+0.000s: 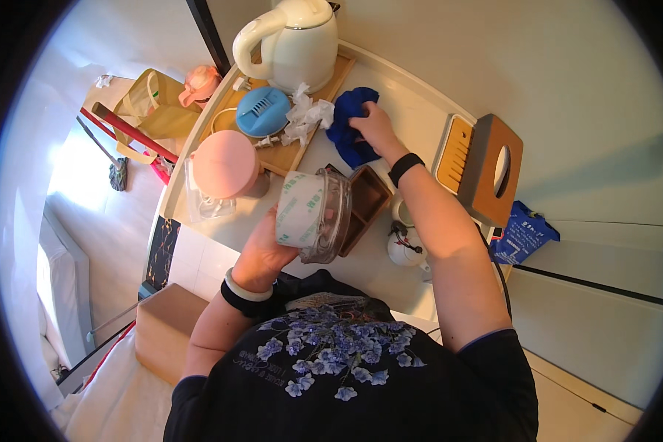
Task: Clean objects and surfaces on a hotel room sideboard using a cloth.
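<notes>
My left hand (268,248) grips a round clear plastic tub (334,215), tilted on its side above the table. A white paper band with green print (301,210) covers the part nearest my palm. Farther off, my right hand (374,131) presses on a crumpled dark blue cloth (347,124) and has its fingers on the fabric. The cloth lies on the pale tabletop (323,152). Partly behind the tub is a dark brown compartment box (367,201). Crumpled white tissues (309,119) lie just left of the cloth.
A cream electric kettle (304,50) stands on a wooden tray (331,72) with a round blue object (263,111). A pink-lidded container (225,164) is at the left. To the right are a brown tissue box (492,171), a slotted wooden piece (454,154) and a small white pot (406,247).
</notes>
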The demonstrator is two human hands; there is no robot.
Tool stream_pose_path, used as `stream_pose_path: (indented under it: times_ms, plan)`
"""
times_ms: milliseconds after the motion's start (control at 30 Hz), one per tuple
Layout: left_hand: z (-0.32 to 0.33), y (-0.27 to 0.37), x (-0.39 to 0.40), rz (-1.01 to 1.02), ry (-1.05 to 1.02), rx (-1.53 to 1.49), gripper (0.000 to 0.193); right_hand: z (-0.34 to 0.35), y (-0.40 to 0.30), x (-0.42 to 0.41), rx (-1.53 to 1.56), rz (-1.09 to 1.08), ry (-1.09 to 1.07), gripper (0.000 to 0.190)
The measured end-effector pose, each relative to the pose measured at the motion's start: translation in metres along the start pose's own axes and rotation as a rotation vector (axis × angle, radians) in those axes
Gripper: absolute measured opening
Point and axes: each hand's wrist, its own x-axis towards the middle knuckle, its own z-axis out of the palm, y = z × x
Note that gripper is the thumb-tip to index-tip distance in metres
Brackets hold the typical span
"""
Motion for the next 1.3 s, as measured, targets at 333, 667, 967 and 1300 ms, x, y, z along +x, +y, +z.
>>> stream_pose_path:
  times_ms: [333,667,967,1300]
  plan:
    - [0.004,-0.004,0.0,0.219,-0.008,0.509,0.032,-0.109,0.018,0.02,-0.413,-0.089,0.661,0.052]
    - [0.002,0.005,0.015,-0.074,-0.186,0.0,0.03,-0.068,-0.002,0.053,-0.648,0.157,0.488,0.045]
    - [-0.005,0.006,0.017,-0.094,-0.193,-0.072,0.032,-0.013,-0.049,0.085,-0.677,-0.112,0.259,0.042]
    - [-0.002,0.004,0.02,-0.047,-0.107,-0.014,0.033,-0.02,-0.036,0.095,-0.762,-0.342,0.167,0.048]
